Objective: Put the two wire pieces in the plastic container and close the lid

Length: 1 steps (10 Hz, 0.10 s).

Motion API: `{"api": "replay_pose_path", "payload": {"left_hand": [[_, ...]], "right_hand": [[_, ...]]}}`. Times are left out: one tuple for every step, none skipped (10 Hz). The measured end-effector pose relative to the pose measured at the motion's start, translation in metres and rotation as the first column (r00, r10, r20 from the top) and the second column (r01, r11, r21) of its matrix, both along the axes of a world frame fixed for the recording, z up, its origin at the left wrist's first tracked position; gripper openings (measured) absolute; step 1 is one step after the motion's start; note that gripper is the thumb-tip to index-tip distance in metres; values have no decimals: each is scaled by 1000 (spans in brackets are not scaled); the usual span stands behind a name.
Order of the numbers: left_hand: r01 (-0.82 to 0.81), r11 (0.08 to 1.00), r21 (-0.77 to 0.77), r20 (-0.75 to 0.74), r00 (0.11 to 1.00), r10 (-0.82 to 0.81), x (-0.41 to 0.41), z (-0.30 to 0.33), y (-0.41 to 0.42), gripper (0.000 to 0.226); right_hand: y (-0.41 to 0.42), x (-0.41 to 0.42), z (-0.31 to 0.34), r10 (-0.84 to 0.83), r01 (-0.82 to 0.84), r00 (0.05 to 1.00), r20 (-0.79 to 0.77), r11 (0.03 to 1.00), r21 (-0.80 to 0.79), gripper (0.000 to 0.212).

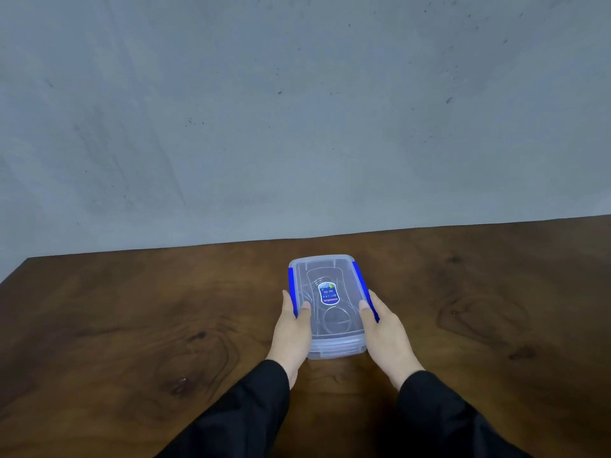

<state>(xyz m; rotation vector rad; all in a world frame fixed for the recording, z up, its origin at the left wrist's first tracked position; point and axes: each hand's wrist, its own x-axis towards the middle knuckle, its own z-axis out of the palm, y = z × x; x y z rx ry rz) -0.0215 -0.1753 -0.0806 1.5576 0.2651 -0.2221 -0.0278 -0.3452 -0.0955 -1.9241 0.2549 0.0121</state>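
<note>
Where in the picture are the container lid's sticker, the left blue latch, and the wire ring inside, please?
sticker (329,293): head view, middle of the label on the lid.
left blue latch (291,281): head view, bare upper part of the clip.
wire ring (335,319): head view, the ring's area seen through the lid.

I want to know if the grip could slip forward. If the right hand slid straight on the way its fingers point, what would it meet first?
Nothing new at first: the right hand would run along the blue latch on the plastic container that it already presses. Past the far corner only bare wooden table shows, then the wall, though depth is unclear.
</note>
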Motion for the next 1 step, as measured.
{"api": "replay_pose_path", "payload": {"left_hand": [[-147, 986, -81, -21, 989, 146, -19, -9, 14, 68]], "right_hand": [[-13, -17, -11, -160, 161, 987, -24, 985, 67, 70]]}}
